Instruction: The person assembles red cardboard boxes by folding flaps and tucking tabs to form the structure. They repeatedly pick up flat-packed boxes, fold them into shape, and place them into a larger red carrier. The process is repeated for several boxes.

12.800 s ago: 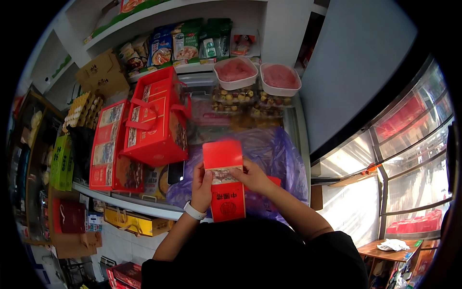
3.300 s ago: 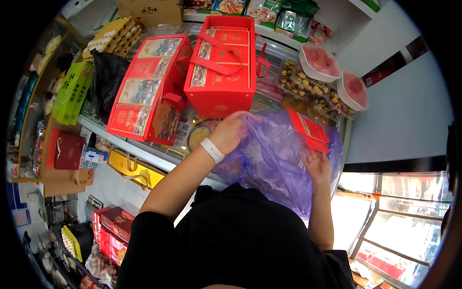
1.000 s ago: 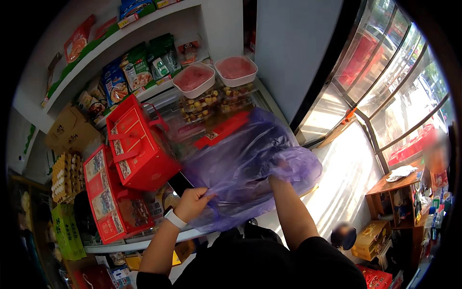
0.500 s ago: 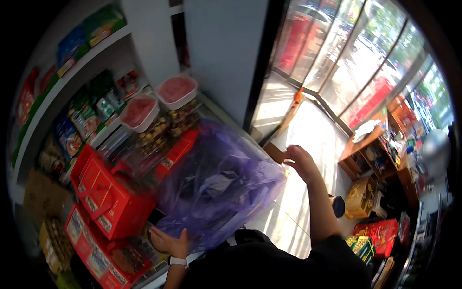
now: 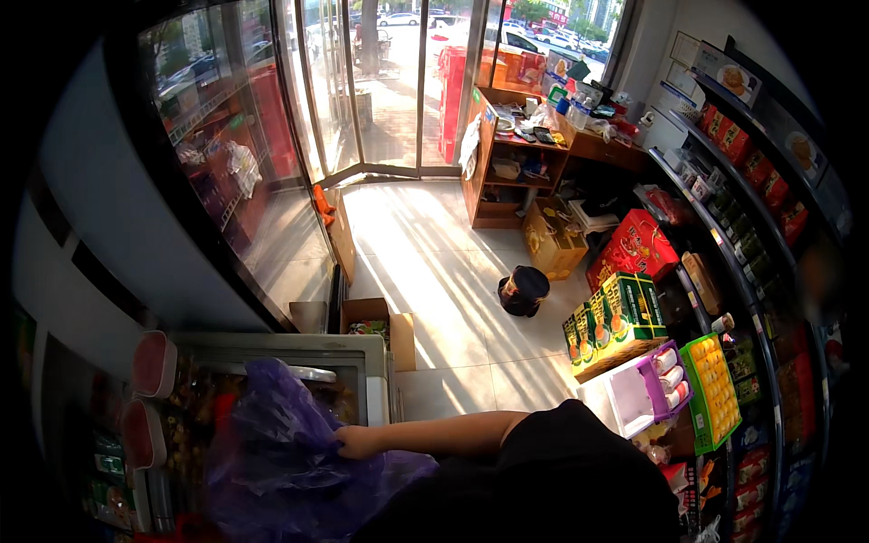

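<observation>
A crumpled, see-through purple plastic sheet or bag (image 5: 281,452) spreads over the goods at the lower left. My right hand (image 5: 358,442) is closed on its right part, with the forearm reaching in from the right. Beneath and beside the plastic is a grey-rimmed chest (image 5: 374,362), partly covered. At its left stand two clear tubs with pink lids, one lid (image 5: 154,364) behind the other (image 5: 142,434). My left hand is out of the picture.
An open cardboard box (image 5: 367,317) stands beyond the chest. On the floor sit a black round stool-like object (image 5: 523,291), a yellow carton (image 5: 554,240) and green-yellow boxes (image 5: 615,317). Loaded shelves (image 5: 733,235) line the right; a cluttered wooden desk (image 5: 507,118) stands by the glass doors (image 5: 389,100).
The view has swung right toward the doors and shelves. My right hand, empty in the air before, now grips the purple plastic. My left hand has left the picture.
</observation>
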Demonstrator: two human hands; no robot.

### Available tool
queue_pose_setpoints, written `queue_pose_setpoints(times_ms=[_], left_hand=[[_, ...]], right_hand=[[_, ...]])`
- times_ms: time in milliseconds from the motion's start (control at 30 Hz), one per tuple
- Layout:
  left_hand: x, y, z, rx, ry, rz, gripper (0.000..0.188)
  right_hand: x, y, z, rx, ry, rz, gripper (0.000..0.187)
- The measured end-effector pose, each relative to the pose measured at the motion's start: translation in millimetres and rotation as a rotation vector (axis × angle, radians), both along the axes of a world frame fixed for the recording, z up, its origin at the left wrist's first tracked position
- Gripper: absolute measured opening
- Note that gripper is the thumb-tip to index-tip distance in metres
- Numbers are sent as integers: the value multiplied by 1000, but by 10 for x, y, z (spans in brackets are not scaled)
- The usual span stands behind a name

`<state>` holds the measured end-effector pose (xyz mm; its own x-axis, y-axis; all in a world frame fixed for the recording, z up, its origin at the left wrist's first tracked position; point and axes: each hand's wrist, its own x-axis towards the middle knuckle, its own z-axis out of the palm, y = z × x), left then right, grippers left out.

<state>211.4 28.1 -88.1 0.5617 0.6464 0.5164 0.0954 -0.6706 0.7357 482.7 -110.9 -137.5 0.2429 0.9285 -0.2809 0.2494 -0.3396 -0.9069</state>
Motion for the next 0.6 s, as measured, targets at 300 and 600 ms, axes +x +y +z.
queue_pose_setpoints(times_ms=[300,600], left_hand=[[684,13,543,-10,779,-673,48],[1553,-390,1222,-134,-421,-710,59]], right_hand=[[-475,-120,1012,350,-364,148,78],[948,-1560,1770,414,-874,-668,49]])
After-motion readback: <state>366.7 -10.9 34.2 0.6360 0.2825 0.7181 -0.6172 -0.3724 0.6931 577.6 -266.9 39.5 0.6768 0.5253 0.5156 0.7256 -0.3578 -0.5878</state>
